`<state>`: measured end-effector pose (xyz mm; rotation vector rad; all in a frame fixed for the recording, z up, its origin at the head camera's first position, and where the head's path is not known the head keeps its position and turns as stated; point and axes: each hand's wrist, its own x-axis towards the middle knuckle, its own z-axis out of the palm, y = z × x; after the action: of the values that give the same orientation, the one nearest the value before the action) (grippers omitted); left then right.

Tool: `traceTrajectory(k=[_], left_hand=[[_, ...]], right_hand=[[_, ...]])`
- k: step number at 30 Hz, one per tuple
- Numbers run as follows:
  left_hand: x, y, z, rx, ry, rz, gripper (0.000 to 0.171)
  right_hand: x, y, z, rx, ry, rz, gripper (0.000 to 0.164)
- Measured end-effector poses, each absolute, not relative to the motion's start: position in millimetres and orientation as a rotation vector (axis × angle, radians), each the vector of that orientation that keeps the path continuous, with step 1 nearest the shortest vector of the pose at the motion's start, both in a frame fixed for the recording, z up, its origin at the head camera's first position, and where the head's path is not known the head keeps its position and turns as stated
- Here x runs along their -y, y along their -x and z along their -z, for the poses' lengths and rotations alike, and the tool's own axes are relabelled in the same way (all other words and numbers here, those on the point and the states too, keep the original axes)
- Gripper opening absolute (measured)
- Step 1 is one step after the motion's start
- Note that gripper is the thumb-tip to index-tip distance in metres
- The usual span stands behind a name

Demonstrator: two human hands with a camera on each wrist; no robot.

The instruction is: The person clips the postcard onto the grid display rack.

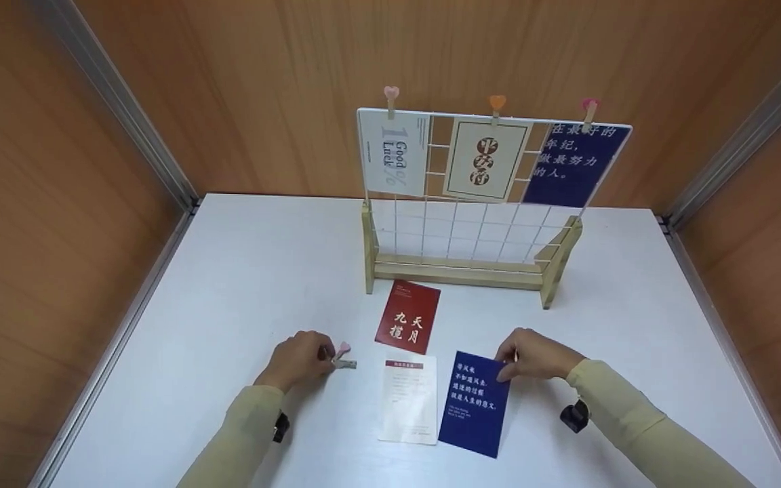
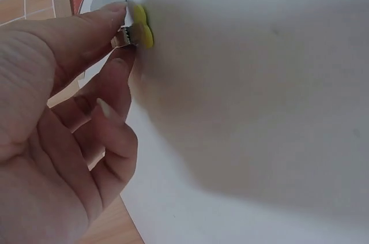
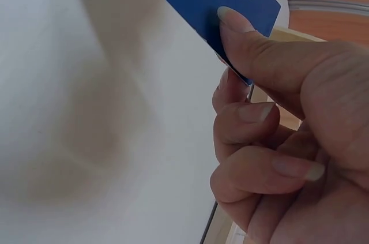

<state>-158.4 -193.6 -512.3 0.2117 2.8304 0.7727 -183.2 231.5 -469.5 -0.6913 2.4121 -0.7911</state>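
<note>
Both hands pinch: left [image 1: 299, 359] a clip [image 1: 345, 364], right [image 1: 538, 354] a blue card [image 1: 472, 410].

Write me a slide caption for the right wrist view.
The right hand pinches a blue Chinese-text card near one corner, above a white tabletop.

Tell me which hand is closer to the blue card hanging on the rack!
The right hand: it's below and in front of the hanging blue card. The left hand is also low, but farther over to the left.
</note>
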Motion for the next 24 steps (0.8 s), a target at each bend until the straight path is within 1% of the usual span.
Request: traceTrajectory(k=[7,12,19,24], left_hand=[[193.2,156.2,513.1,-2.845,-0.209,-0.771,0.010],[194.4,154.6,512.2,-2.852,-0.197,-0.769,0.012],[200.3,151.7,509.2,-2.820,-0.147,-0.749,0.020],[202.0,150.9,509.6,-2.815,-0.152,-0.732,0.014]], right_hand=[[-236.8,181.0,469.9,-2.401,0.714,0.809,0.008],[-235.9,179.8,472.8,-2.394,0.720,0.828,0.006],[-233.4,178.9,471.0,-2.395,0.706,0.818,0.005],[-236.6,180.1,468.1,-2.393,0.700,0.809,0.004]])
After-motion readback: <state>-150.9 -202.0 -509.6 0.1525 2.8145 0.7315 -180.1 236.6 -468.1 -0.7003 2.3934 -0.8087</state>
